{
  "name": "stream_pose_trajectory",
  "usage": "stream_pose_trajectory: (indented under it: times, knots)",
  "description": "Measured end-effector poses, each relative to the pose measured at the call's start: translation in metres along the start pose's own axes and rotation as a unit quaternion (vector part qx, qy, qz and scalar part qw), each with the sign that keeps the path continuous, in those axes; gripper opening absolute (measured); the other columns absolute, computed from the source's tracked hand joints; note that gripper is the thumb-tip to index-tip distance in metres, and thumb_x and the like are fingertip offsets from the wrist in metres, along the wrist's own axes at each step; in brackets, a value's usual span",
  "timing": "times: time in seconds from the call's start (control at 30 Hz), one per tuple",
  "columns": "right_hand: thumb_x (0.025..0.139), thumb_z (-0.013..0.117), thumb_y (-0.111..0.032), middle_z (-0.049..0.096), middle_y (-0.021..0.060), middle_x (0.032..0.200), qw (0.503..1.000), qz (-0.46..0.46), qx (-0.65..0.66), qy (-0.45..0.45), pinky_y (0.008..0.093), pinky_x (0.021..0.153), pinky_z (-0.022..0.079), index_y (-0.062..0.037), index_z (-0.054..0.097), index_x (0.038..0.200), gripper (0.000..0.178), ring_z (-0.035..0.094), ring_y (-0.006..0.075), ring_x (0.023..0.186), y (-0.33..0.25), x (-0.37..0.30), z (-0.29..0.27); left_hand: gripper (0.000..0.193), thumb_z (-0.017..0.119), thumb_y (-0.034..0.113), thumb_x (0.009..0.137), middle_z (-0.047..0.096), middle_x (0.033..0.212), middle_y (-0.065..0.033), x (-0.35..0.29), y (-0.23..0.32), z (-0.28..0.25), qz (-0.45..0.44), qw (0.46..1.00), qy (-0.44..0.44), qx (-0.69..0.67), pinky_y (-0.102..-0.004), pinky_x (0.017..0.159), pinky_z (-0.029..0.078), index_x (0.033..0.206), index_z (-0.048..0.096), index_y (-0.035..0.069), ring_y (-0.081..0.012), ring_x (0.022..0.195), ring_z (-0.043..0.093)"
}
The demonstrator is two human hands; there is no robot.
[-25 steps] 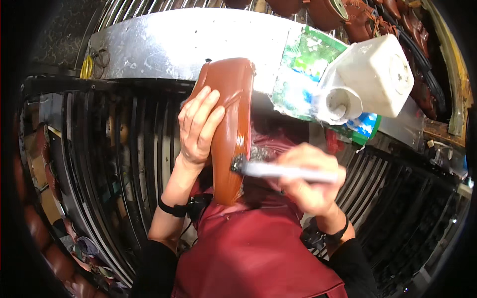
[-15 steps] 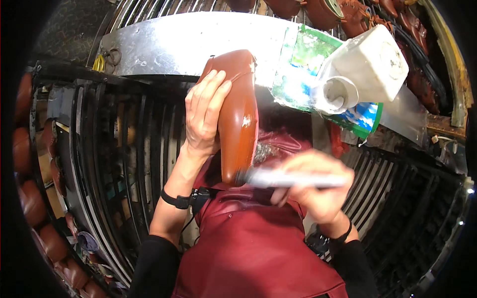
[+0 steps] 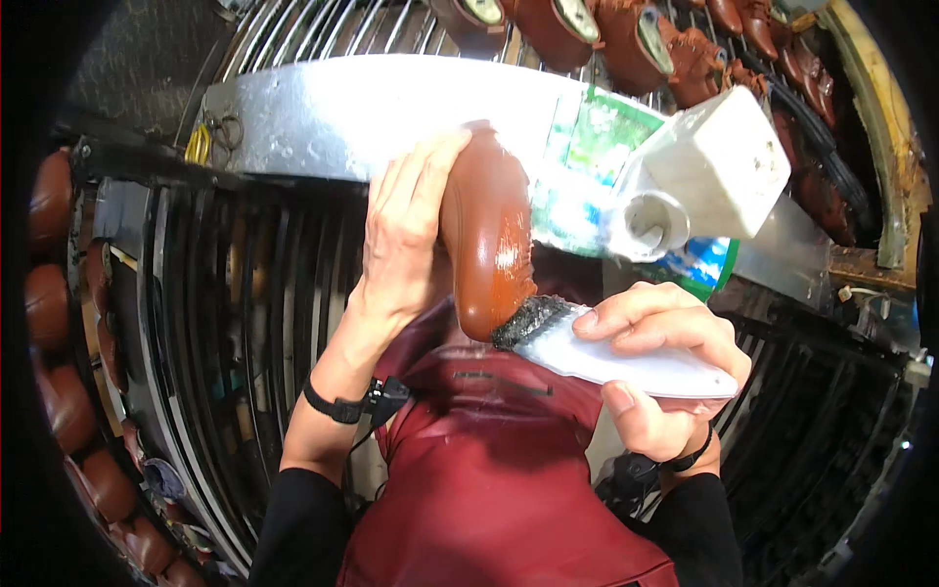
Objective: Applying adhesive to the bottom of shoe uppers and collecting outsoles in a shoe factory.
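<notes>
A glossy brown leather shoe upper (image 3: 484, 245) is held up over my lap, its toe pointing toward me. My left hand (image 3: 403, 215) wraps round its left side near the heel end; the thumb is hidden. In my right hand (image 3: 675, 352) is a brush with a flat white handle (image 3: 626, 370), gripped between thumb and fingers. Its dark, wet-looking bristles (image 3: 533, 323) touch the shoe's lower right edge by the toe. Whitish wet streaks show along that right edge. The underside of the shoe is turned away from view.
Beyond the shoe runs a shiny metal shelf (image 3: 284, 117). On its right lie a green and blue plastic sheet (image 3: 611, 132) and a tilted white plastic container (image 3: 724, 161) with a round opening. Brown shoes (image 3: 567, 29) line the back rack; more shoes (image 3: 68, 396) sit at left. Yellow-handled scissors (image 3: 201, 142) hang at the shelf's left end.
The shoe has turned and shifted slightly right, showing more of its right edge. My right hand has swung the brush from level to slanting, with its bristles now up against that edge.
</notes>
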State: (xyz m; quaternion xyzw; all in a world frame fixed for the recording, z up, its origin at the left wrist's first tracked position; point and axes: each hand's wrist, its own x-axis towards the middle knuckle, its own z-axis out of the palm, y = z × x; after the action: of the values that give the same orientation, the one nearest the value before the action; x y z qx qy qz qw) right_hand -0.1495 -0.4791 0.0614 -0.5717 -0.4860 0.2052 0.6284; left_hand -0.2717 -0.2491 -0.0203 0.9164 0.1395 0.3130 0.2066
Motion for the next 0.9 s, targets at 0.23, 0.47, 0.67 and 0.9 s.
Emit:
stream_pose_trajectory:
  times: [0.23,0.47,0.67,0.9]
  knots:
    - [0.076,0.073,-0.007,0.073,0.0226,0.098,0.987,-0.159,-0.013,0.01,0.0435,0.083,0.059,0.0025,0.064,0.097,0.025,0.073,0.0323,0.09,0.034,0.068,-0.019,0.09,0.093,0.01,0.063,0.066,0.133,-0.022,0.045,-0.015,-0.013,-0.031,0.995,-0.06,-0.077,-0.0471,0.107,0.048,0.143,0.055,0.0,-0.0414,0.123,0.063]
    - [0.086,0.075,0.005,0.076,0.0176,0.096,0.986,0.039,0.027,0.161,0.0359,0.075,0.06,0.0072,0.071,0.101,0.015,0.074,0.0214,0.088,0.1,0.039,-0.012,0.096,0.094,-0.015,0.059,0.066,0.136,-0.0084,0.03,-0.1,0.011,-0.238,0.9,-0.062,-0.36,-0.0375,0.102,0.058,0.147,0.058,0.003,-0.0194,0.119,0.067]
    - [0.103,0.07,-0.01,0.072,0.0143,0.082,0.88,0.071,-0.024,0.469,0.029,0.055,0.057,0.0073,0.067,0.112,0.02,0.069,0.0184,0.061,0.089,-0.028,-0.024,0.083,0.088,-0.003,0.062,0.071,0.129,-0.0223,0.0,-0.066,-0.004,-0.23,0.829,0.085,-0.502,-0.0426,0.104,0.055,0.14,0.061,-0.008,-0.0318,0.117,0.07]
    - [0.102,0.072,-0.012,0.071,0.0113,0.078,0.855,0.187,-0.048,0.481,0.0268,0.046,0.054,0.0074,0.07,0.103,0.02,0.067,0.0145,0.055,0.119,-0.037,-0.013,0.069,0.09,0.006,0.06,0.078,0.107,-0.0162,-0.079,-0.033,0.002,-0.372,0.762,0.037,-0.529,-0.0337,0.093,0.058,0.125,0.072,-0.008,-0.0212,0.095,0.075]
